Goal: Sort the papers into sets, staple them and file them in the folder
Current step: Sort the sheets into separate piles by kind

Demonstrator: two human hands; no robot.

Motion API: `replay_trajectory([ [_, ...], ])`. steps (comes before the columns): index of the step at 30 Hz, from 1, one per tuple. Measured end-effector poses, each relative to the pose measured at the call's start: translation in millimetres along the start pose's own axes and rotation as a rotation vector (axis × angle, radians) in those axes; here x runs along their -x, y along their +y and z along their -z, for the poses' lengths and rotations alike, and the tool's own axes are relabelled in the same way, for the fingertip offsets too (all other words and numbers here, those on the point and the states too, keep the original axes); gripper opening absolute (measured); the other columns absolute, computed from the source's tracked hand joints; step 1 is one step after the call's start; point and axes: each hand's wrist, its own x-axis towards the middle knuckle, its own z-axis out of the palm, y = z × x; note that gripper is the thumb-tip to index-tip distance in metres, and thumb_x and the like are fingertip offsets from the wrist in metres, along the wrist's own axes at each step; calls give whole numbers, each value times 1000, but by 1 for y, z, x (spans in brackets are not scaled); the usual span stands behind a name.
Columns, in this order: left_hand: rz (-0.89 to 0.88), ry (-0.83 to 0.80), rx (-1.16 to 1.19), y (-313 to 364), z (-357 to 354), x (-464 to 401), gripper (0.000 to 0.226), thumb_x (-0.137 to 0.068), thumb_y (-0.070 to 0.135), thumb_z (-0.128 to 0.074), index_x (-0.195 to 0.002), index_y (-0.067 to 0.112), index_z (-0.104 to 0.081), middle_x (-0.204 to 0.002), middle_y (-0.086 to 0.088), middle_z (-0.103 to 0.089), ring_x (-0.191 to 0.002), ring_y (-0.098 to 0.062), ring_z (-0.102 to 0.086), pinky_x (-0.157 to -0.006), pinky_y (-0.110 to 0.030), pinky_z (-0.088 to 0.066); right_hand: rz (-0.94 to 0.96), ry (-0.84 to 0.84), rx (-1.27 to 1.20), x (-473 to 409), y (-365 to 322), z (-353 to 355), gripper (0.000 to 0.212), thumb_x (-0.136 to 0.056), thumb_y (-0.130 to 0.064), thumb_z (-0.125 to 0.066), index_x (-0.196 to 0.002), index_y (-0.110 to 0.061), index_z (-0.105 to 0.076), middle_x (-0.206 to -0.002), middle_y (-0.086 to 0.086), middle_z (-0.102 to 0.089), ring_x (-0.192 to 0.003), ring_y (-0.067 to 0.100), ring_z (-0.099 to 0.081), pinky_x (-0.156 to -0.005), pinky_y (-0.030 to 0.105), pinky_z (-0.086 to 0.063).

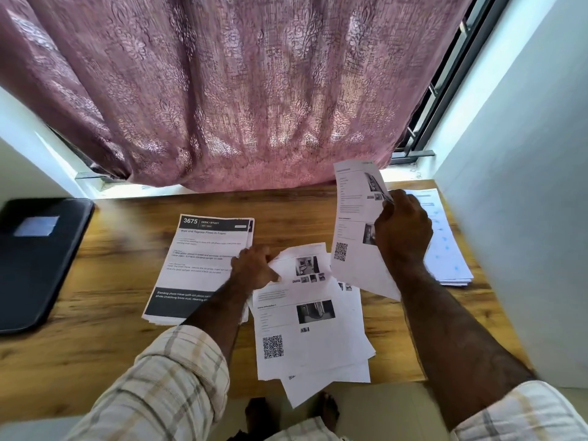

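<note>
My right hand [402,229] is shut on a printed sheet [354,218] with a QR code, lifted off the wooden table [121,313] and tilted. My left hand [254,267] pinches the upper left corner of the top sheet of a loose fanned pile of papers [311,329] at the table's middle front. Left of that pile lies a neat stack headed "3675" [200,259], partly under my left forearm. Another stack with blue marks [445,246] lies at the far right, behind my right hand. A black folder [35,259] lies closed at the left edge.
A pink patterned curtain [238,90] hangs over the window behind the table, touching its back edge. A white wall [525,218] borders the table's right side. Some papers of the loose pile hang over the front edge, above my bare feet.
</note>
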Motion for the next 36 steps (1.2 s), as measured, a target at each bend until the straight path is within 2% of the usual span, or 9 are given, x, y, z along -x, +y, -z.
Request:
replay_trajectory([
  [5,31,-48,666,6,17,8,65,-66,12,-99,-119,21,-62,-121,-2,-73,-109,-26,-71,-95,-47,-61,-47,-9,-40,-13,9,-4,9,-99,-20,-57,-105,-16,-63,-102,12,-70,-82,39,-67,-67,36,-48],
  [10,-17,-38,1038,3,70,27,71,-67,-3,-92,-131,13,-65,-116,-7,-78,-109,-32,-75,-91,-47,-63,-59,2,-163,-26,-4,-1,9,-99,-16,-59,-103,-16,-66,-102,13,-72,-83,36,-68,-67,31,-43],
  [15,-190,129,1236,-11,133,59,67,-61,15,-95,-124,7,-72,-122,-16,-75,-108,-32,-73,-91,-44,-61,-119,-266,-344,-40,-17,-15,19,-92,-18,-65,-110,-16,-73,-104,14,-77,-91,36,-72,-69,30,-46],
  [20,-112,119,1306,-24,136,73,83,-59,10,-98,-133,-3,-64,-133,-28,-67,-118,-43,-67,-104,-58,-53,-101,-682,-535,-9,-19,-40,17,-92,-23,-74,-109,-21,-77,-99,4,-79,-82,20,-74,-67,36,-61],
  [24,34,45,1393,-20,103,82,65,-64,2,-91,-125,0,-70,-129,-32,-67,-99,-40,-74,-85,-52,-62,-212,-968,-619,38,0,-66,9,-91,-15,-77,-99,-18,-79,-92,2,-81,-82,22,-79,-79,53,-65],
  [28,118,5,1476,-23,72,85,40,-78,-4,-75,-118,2,-73,-121,-26,-73,-94,-37,-76,-75,-47,-64,-294,-1088,-611,82,25,-77,11,-91,-13,-76,-99,-20,-79,-94,2,-81,-86,23,-79,-83,54,-64],
  [31,155,35,1492,-36,55,80,42,-80,2,-75,-122,4,-71,-121,-23,-74,-94,-36,-77,-75,-46,-65,-315,-1133,-521,101,37,-84,14,-91,-12,-77,-103,-20,-76,-102,2,-80,-90,22,-78,-83,52,-65],
  [34,170,69,1371,-49,39,71,56,-74,10,-86,-128,6,-71,-123,-19,-75,-107,-39,-74,-97,-55,-59,-320,-1121,-445,111,35,-84,20,-94,-26,-77,-113,-23,-74,-108,-1,-78,-97,21,-74,-84,44,-64],
  [36,216,127,1194,-58,23,62,76,-53,22,-99,-123,10,-72,-119,-14,-76,-112,-40,-71,-103,-60,-54,-371,-1095,-445,112,29,-84,30,-98,-45,-70,-114,-20,-73,-106,2,-77,-95,24,-73,-74,39,-61],
])
